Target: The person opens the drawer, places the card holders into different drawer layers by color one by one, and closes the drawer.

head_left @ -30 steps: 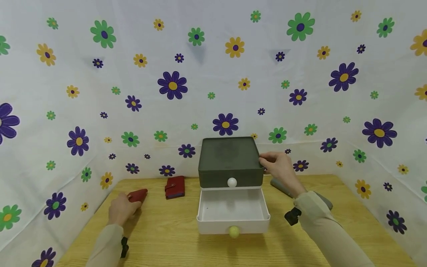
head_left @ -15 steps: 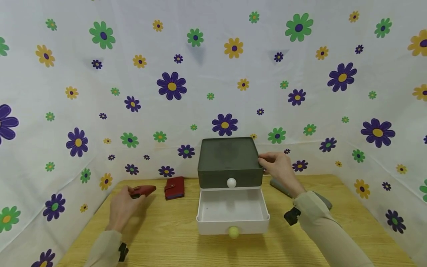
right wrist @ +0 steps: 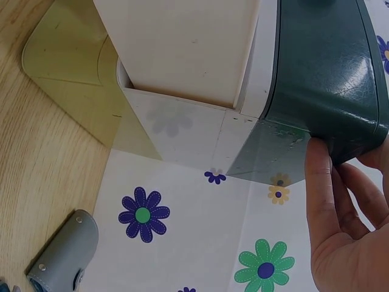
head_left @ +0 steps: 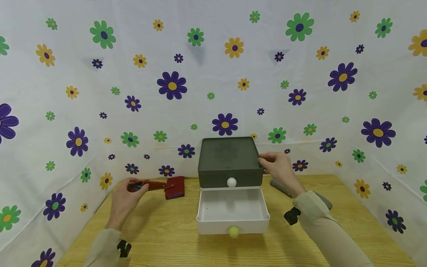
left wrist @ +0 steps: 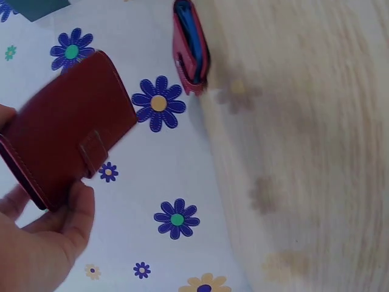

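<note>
My left hand grips a dark red wallet with a snap tab, raised over the table at the left. In the left wrist view the wallet stands tilted, fingers and thumb at its edges. A second red wallet, lying near the table's back edge, overlaps it in the head view. My right hand holds the right side of a small drawer unit with a dark green top and white knob. Its lower white drawer, with a yellow-green knob, is pulled out, showing its white floor.
A grey case with snap studs lies at the right, partly hidden under my right forearm. The wooden table meets a flower-printed white cloth at the back and sides.
My left hand has lifted the wallet from the left side of the table and turned it, bringing it right towards the second wallet. My right hand stays at the drawer unit.
</note>
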Demonstrator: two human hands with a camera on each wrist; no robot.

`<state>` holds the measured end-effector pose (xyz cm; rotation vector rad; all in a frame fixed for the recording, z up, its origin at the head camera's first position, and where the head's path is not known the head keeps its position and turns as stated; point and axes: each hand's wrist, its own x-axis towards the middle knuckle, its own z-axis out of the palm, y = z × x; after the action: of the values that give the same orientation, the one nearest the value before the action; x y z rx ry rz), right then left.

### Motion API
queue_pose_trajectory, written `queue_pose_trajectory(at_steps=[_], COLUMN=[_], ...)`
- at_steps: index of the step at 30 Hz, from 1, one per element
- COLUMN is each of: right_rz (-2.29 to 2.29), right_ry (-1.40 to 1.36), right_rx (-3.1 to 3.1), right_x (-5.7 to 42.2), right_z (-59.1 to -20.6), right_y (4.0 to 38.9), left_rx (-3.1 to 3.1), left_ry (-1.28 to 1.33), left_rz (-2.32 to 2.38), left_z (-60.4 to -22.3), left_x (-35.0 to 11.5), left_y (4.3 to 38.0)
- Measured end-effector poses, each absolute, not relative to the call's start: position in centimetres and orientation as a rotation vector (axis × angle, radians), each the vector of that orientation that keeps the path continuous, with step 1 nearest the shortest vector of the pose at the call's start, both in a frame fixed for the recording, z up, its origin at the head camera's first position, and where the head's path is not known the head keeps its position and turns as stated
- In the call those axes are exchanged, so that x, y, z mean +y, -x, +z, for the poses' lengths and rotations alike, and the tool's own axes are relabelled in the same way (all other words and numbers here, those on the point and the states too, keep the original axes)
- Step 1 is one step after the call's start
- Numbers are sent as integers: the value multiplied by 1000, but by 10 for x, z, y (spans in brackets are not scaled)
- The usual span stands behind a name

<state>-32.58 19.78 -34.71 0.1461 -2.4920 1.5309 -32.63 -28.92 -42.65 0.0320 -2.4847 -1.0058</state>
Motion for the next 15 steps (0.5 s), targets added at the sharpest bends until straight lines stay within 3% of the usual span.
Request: queue_pose_trajectory(at_steps=[15], right_rz=[1541], right_ry=[-128], right_rx=[-2503], right_x=[198], right_z=[-347], right_y=[325], left_rx=[-2335], left_ry=[398], left_rz=[-1312], left_z=[-412], left_x=[-274], left_y=[320])
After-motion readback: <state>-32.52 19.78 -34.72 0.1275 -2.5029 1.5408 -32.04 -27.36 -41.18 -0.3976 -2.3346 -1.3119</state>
